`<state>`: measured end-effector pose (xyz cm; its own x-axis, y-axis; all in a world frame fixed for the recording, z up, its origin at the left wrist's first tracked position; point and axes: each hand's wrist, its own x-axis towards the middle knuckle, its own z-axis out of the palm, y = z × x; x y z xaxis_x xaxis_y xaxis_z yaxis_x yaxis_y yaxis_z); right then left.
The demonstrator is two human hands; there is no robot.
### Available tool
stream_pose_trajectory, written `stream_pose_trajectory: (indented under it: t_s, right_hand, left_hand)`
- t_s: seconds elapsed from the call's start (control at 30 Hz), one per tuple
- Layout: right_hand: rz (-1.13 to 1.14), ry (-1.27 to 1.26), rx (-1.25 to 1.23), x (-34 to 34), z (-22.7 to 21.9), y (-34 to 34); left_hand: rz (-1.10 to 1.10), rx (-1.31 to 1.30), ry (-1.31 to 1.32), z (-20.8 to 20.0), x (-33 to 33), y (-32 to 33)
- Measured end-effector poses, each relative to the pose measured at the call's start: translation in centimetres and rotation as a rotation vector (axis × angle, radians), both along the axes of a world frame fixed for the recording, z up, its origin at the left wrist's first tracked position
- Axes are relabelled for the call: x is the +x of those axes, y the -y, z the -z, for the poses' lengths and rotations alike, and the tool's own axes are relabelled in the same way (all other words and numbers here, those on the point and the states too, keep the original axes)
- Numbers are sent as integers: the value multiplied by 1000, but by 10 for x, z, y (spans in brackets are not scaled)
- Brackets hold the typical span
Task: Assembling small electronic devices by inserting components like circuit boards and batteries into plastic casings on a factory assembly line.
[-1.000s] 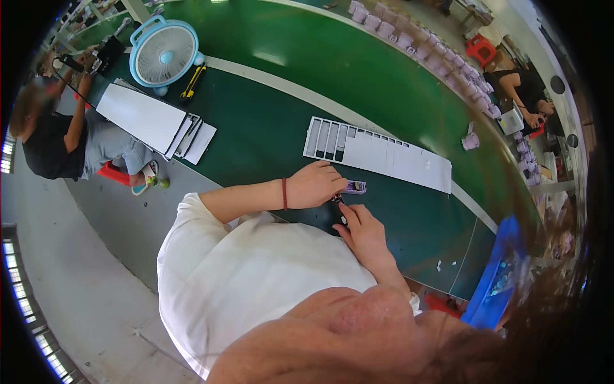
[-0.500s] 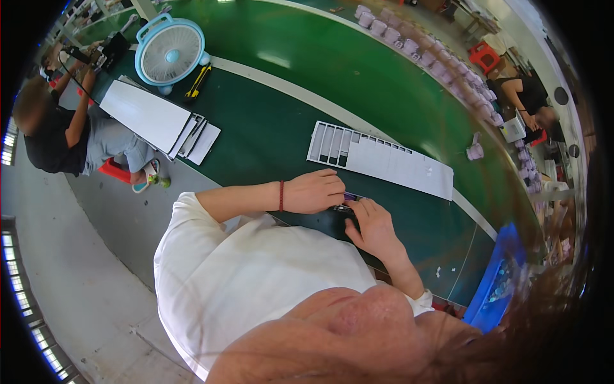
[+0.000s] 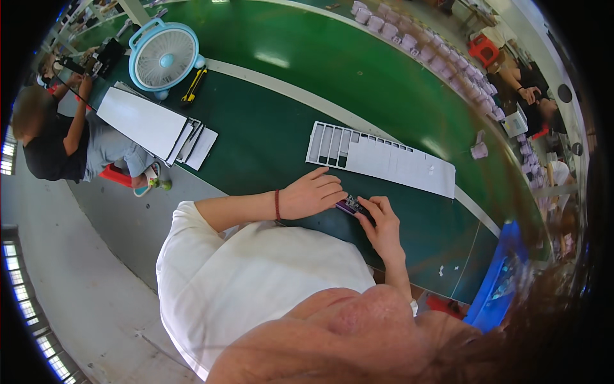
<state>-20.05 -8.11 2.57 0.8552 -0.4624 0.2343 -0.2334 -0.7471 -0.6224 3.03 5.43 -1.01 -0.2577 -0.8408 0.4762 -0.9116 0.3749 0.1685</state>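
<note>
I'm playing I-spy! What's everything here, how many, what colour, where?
Small rectangular part: 1, purple and dark, centre
Long divided tray: 1, white, beyond the part
Flat stacked panels: several, white, worktable's left
Flat worktable: 1, dark green, centre
Round caged fan: 1, light blue, upper left
Slim tool: 1, yellow-black, beside fan
Glossy strip: 1, bright green, beyond worktable
Cup-shaped items: many, pale purple, upper right
Plastic bin: 1, blue, lower right
Plastic stools: several, red, both sides
Co-workers: several, dark tops, both sides
Shirt: 1, white, bottom
Left hand: 1, red wristband, part's left
Right hand: 1, bare, part's right
</note>
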Motion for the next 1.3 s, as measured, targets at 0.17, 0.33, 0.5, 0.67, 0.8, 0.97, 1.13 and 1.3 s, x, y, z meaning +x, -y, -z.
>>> stream_pose_trajectory:
  t_s: [0.17, 0.33, 0.5, 0.67, 0.8, 0.97, 1.13, 1.3]
  right_hand:
    - [-16, 25, -25, -5, 5, -1]
    - [-60, 127, -224, -5, 10, -1]
    - [-108, 185, -467, -2, 9, 1]
    - [77, 64, -7, -7, 15, -8]
    - [105, 39, 37, -7, 13, -13]
    - [-4, 140, -168, 3, 8, -7]
    - [-25, 106, -52, 5, 8, -2]
    - [7, 84, 50, 1, 16, -1]
  left_hand:
    - [-21, -4, 63, 0, -5, -2]
    - [-47, -22, 65, 0, -6, 0]
    - [-10, -9, 98, 2, -2, 0]
    - [-4, -66, 82, 9, -2, -2]
    - [-5, -63, 139, 0, -3, -2]
    - [-27, 27, 182, -3, -6, 3]
    - [29, 203, 201, -12, 0, 11]
    - [57, 96, 89, 2, 5, 12]
